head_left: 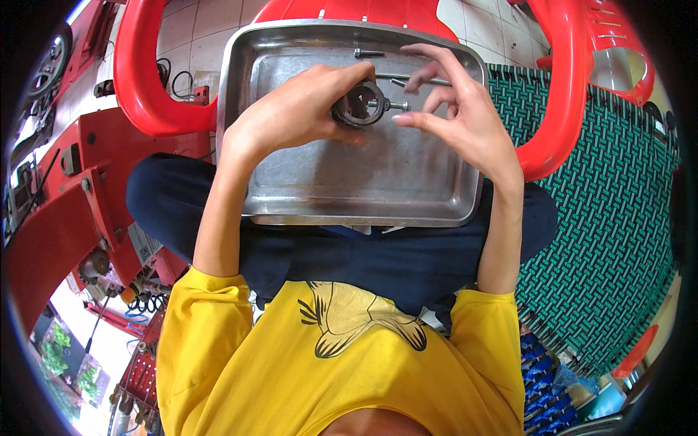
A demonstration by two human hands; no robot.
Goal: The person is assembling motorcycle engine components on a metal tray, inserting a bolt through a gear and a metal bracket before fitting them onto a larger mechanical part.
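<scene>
My left hand (309, 102) is closed around a dark metal ring clamp (380, 103), its round opening turned up toward me. A silver bolt (397, 106) sticks out from the clamp's right side. Just right of that bolt, my right hand (469, 109) is open, fingers curved and spread, slightly blurred. Its thumb tip is close to the bolt's end; whether they touch I cannot tell. Both hands are above a shallow steel tray (349, 211). A loose dark bolt (369, 53) lies near the tray's far side, and a thin rod (392, 75) lies partly behind my right fingers.
The tray sits at my lap, against a red plastic chair (356, 10) whose arms (149, 109) (563, 109) curve around both sides. A green woven surface (596, 211) spreads at right. Red metal equipment (94, 167) with cables stands at left.
</scene>
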